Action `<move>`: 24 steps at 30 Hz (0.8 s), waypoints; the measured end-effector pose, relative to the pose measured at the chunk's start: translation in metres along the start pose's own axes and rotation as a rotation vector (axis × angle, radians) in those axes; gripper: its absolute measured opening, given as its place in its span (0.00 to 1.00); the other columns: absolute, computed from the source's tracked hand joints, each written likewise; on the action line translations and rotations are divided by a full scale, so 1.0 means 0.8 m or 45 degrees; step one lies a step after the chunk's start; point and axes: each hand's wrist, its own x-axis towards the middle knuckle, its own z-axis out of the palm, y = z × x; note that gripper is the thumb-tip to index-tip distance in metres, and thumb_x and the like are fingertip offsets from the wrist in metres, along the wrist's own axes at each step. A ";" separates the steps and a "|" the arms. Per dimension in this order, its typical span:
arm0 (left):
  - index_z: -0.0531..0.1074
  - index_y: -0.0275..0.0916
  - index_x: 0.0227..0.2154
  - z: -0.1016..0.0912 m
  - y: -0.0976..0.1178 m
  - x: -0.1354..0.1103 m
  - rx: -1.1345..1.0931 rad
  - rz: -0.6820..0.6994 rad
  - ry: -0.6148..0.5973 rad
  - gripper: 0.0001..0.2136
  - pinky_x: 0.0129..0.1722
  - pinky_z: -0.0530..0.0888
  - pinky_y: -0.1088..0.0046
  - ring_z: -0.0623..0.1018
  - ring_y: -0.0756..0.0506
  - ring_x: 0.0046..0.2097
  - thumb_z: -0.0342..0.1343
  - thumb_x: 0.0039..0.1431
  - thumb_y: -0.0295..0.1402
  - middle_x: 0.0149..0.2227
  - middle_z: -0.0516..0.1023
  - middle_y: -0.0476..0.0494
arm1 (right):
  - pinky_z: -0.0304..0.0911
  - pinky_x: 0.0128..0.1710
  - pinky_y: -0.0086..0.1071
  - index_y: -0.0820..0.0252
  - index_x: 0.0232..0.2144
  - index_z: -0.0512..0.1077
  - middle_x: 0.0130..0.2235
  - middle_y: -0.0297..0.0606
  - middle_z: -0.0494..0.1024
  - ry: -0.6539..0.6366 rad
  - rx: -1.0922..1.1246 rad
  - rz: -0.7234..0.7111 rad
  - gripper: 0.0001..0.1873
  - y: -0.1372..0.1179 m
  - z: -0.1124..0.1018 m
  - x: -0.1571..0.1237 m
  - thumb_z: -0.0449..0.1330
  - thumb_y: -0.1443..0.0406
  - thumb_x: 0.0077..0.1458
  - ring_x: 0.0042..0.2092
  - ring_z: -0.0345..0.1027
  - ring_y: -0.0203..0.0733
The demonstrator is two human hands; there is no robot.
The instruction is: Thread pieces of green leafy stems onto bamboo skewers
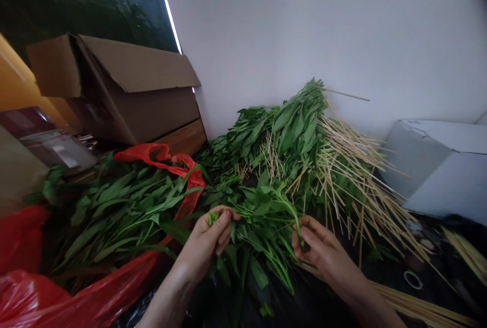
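My left hand (205, 240) pinches a short cut piece of green stem (213, 218) between thumb and fingers. My right hand (317, 252) grips the thin stems of a leafy green sprig (266, 216), which arches between my two hands. Below and behind them lies a large heap of long-leaved greens, like water spinach (292, 125). Many thin bamboo skewers (353, 181) stick out of the heap's right side. Another pile of the greens (117, 211) lies to the left, on a red plastic bag (23, 239).
A brown cardboard box (129, 94) with open flaps stands at the back left, and a white box (437, 160) at the right. Black plastic sheeting (399, 247) covers the surface, with more bamboo sticks (418, 307) at the lower right. A white wall rises behind.
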 end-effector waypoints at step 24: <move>0.72 0.36 0.44 0.000 0.073 0.119 0.754 0.396 0.256 0.18 0.23 0.61 0.79 0.65 0.52 0.23 0.53 0.59 0.44 0.23 0.66 0.53 | 0.60 0.30 0.30 0.56 0.31 0.72 0.29 0.35 0.76 -0.047 0.098 -0.249 0.10 -0.005 -0.012 -0.004 0.68 0.59 0.51 0.29 0.65 0.36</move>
